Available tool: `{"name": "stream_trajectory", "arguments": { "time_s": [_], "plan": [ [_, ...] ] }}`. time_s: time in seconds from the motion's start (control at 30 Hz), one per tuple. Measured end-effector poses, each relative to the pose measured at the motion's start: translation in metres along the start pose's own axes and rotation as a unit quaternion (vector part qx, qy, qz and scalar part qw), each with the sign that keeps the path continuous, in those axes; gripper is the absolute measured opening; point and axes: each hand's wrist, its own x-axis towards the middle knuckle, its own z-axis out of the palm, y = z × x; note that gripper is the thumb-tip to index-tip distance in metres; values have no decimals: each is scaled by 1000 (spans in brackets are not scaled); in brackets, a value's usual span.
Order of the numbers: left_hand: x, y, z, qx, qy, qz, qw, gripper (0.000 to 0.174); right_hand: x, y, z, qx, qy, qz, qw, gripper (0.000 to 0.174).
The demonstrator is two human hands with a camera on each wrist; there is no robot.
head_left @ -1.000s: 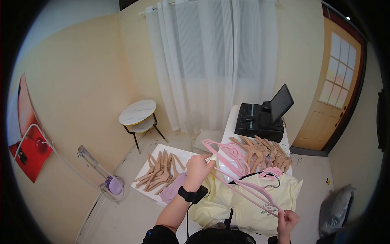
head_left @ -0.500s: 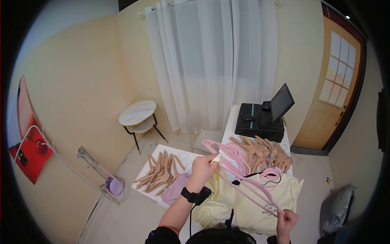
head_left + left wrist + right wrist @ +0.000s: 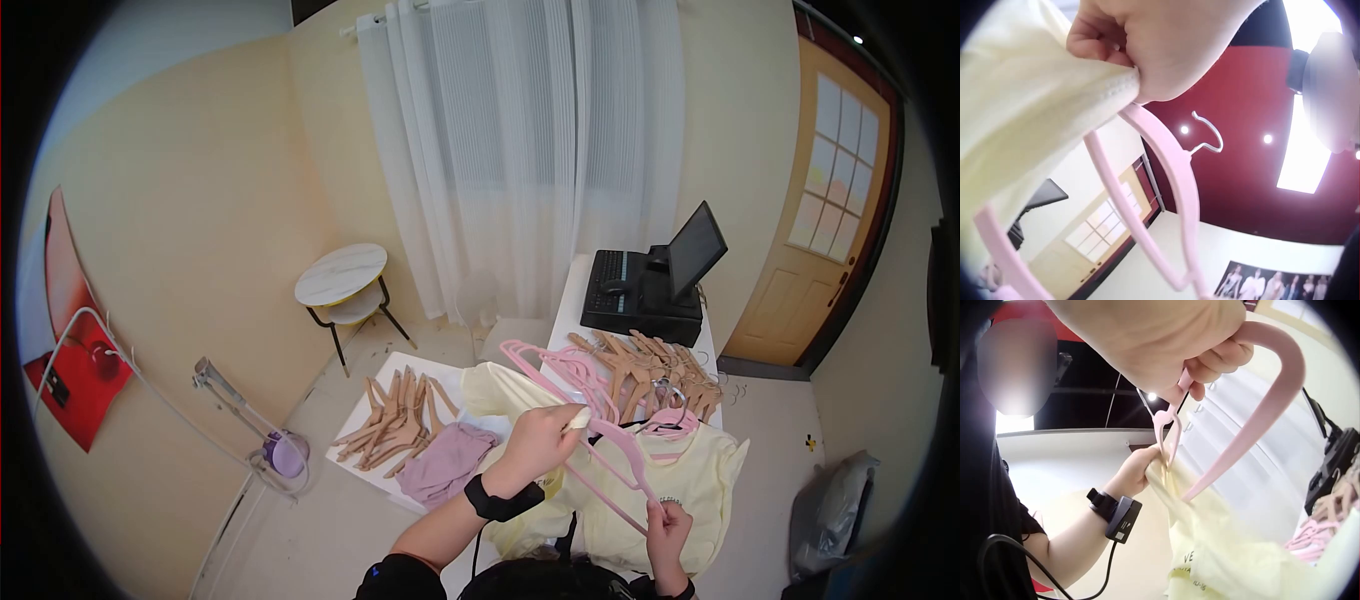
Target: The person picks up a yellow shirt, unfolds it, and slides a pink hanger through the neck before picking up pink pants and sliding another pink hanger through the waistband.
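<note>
My left hand [image 3: 548, 438] pinches the hemmed edge of a pale yellow printed shirt [image 3: 1029, 119]. That cloth covers one end of a pink hanger [image 3: 628, 455], whose metal hook [image 3: 1213, 137] stays bare. At the hanger's opposite end, my right hand [image 3: 668, 530] grips the pink arm with curled fingers, seen closer in the right wrist view. Below the right hand lies another pale yellow shirt [image 3: 715, 500] on the table, with a pink hanger in its neckline.
Several pink hangers [image 3: 580, 375] and wooden hangers [image 3: 655, 370] lie behind the hands, before a black computer terminal [image 3: 650, 290]. To the left, a white surface [image 3: 350, 410] bears more wooden hangers [image 3: 400, 420] and a folded mauve cloth [image 3: 450, 465]. A grey bag [image 3: 830, 515] stands right.
My left hand has moved right along the hanger, drawing the yellow shirt over its end. My right hand has shifted slightly left and up, still holding the other end.
</note>
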Motion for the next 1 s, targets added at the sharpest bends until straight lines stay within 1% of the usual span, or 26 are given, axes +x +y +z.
{"name": "stream_trajectory", "arguments": {
  "time_s": [0.03, 0.07, 0.1, 0.13, 0.17, 0.2, 0.27, 0.3, 0.33, 0.4, 0.43, 0.47, 0.5, 0.53, 0.57, 0.63, 0.67, 0.73, 0.77, 0.8, 0.83, 0.87, 0.9, 0.93, 0.97, 1.0],
  "plan": [
    [3, 15, -11, 17, -53, -8, 998, 25, 4, 9, -3, 28, -13, 25, 999, 27],
    [7, 24, -20, 33, -106, -15, 994, 27, 8, 12, -9, 27, -11, 25, 999, 27],
    [12, 27, -26, 31, -107, -15, 994, 27, 13, 14, -15, 45, -4, 11, 999, 27],
    [17, 27, -33, 110, -26, 108, 988, 29, 18, 14, -21, 62, 4, -3, 998, 27],
    [21, 28, -40, 184, 57, 229, 954, 31, 23, 10, -28, 49, 18, -31, 998, 27],
    [24, 28, -47, 180, 54, 230, 955, 31, 28, 5, -35, 47, 21, -29, 998, 27],
    [30, 27, -57, 295, 25, 261, 919, 37, 37, -5, -50, 30, 8, -71, 997, 27],
    [35, 24, -57, 293, 38, 289, 910, 31, 41, -4, -53, 28, 12, -73, 997, 26],
    [32, 18, -57, 288, 36, 291, 912, 31, 44, -6, -52, 24, 16, -70, 997, 26],
    [27, 3, -55, 305, -50, 246, 919, 24, 50, -7, -49, -16, 27, -87, 996, 26],
    [28, 1, -52, 288, -2, 273, 918, 23, 50, 0, -54, -109, -7, -98, 989, 16],
    [27, 0, -52, 282, -2, 277, 919, 23, 46, 0, -49, -113, -2, -97, 989, 16],
    [23, 0, -53, 286, 3, 257, 923, 22, 41, -17, -28, -195, 97, -178, 960, 29],
    [21, 0, -55, 289, 7, 237, 927, 22, 35, -29, -13, -273, 192, -254, 908, 45],
    [22, 0, -57, 285, 5, 240, 928, 22, 30, -24, -8, -277, 196, -251, 907, 45],
    [22, -1, -61, 291, 27, 247, 924, 22, 15, 3, 8, -322, 158, -326, 874, 77],
    [21, -2, -61, 289, 26, 250, 924, 22, 10, 15, 18, -324, 161, -324, 874, 77],
    [14, -3, -62, 291, 38, 218, 931, 22, 3, 31, 39, -306, 86, -327, 890, 80],
    [12, -5, -62, 290, 38, 220, 931, 22, 4, 31, 50, -306, 88, -327, 890, 80],
    [11, -7, -63, 277, 47, 214, 936, 22, 8, 27, 62, -226, 44, -277, 933, 79],
    [10, -8, -63, 264, 56, 207, 940, 22, 12, 27, 69, -142, -2, -223, 964, 79],
    [9, -9, -64, 264, 56, 207, 940, 22, 15, 41, 76, -143, -1, -223, 964, 79],
    [8, -10, -65, 254, 60, 206, 943, 22, 19, 65, 83, -93, -59, -109, 988, 78],
    [6, -11, -65, 243, 64, 203, 946, 22, 23, 84, 87, -42, -117, 8, 992, 78],
    [4, -14, -67, 243, 64, 203, 946, 22, 28, 98, 84, -42, -117, 8, 992, 78],
    [2, -18, -69, 236, 70, 196, 949, 22, 36, 111, 79, -14, -164, 99, 981, 76]
  ]
}}
